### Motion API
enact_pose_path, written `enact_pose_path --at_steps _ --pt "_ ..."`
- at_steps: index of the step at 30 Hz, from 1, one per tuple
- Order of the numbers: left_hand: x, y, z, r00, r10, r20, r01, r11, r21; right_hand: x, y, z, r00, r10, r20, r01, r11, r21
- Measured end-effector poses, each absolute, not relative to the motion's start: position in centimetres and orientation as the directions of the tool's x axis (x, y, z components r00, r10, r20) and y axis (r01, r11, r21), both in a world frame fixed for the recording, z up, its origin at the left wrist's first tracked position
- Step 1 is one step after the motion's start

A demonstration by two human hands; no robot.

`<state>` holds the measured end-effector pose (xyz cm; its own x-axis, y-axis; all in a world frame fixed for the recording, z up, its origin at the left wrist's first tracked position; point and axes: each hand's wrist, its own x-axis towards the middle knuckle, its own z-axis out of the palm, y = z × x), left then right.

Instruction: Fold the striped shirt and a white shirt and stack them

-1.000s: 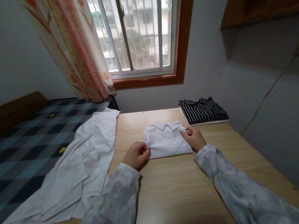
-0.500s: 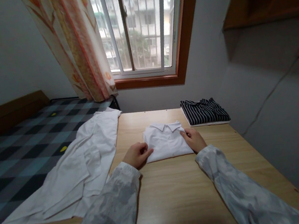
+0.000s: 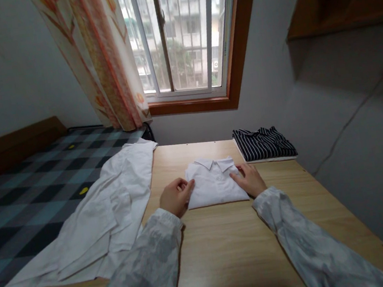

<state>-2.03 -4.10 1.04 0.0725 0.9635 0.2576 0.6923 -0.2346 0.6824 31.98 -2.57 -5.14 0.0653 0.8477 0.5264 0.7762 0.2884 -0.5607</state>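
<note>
A folded white shirt [image 3: 214,185] lies flat on the wooden table, its collar toward the window. At its left edge my left hand [image 3: 176,196] has the thumb on top of the cloth and the fingers curled at the side. My right hand [image 3: 250,179] grips the opposite edge, with the thumb laid on the shirt front and the fingertips partly hidden beside the fold. Both hands are closed on the cloth.
Another white garment [image 3: 93,227] lies spread along the table's left side, beside a bed with a checked cover [image 3: 23,184]. A black striped folded garment [image 3: 264,143] rests on something white at the back right. A wooden shelf [image 3: 347,14] hangs on the right wall.
My left hand has shifted slightly up along the shirt's left edge. The right thumb now lies flatter on the cloth. The shirt stays in the same place.
</note>
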Motion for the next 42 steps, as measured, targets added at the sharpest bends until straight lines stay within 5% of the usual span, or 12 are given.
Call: enact_pose_path --at_steps 6,14,19,25,32,42 --pt "-1.8 -2.7 -0.8 0.122 0.894 0.432 0.514 -0.429 0.743 31.6 -3.0 -4.3 0.005 0.882 0.472 0.631 0.364 -0.686" --pt "-2.1 -2.9 -0.5 0.087 0.932 0.352 0.604 -0.331 0.726 31.5 -3.8 -3.9 0.048 0.938 0.343 0.511 0.272 -0.816" --pt "-1.6 -3.2 -0.3 0.108 0.929 0.353 0.683 -0.327 0.653 31.4 -3.6 -4.0 0.050 0.960 0.277 0.339 0.245 -0.908" --pt "-1.5 -3.4 0.2 0.067 0.950 0.306 0.794 -0.236 0.560 31.2 -4.1 -3.7 0.084 0.966 0.244 0.320 0.206 -0.925" --pt "-1.7 -3.6 0.5 0.034 0.964 0.262 0.811 -0.180 0.557 31.1 -4.5 -3.9 -0.069 0.984 0.165 0.113 0.172 -0.979" --pt "-2.1 -2.8 0.0 -0.098 0.900 0.425 0.696 -0.243 0.676 31.1 -4.7 -3.1 -0.101 0.987 0.128 0.209 0.146 -0.967"
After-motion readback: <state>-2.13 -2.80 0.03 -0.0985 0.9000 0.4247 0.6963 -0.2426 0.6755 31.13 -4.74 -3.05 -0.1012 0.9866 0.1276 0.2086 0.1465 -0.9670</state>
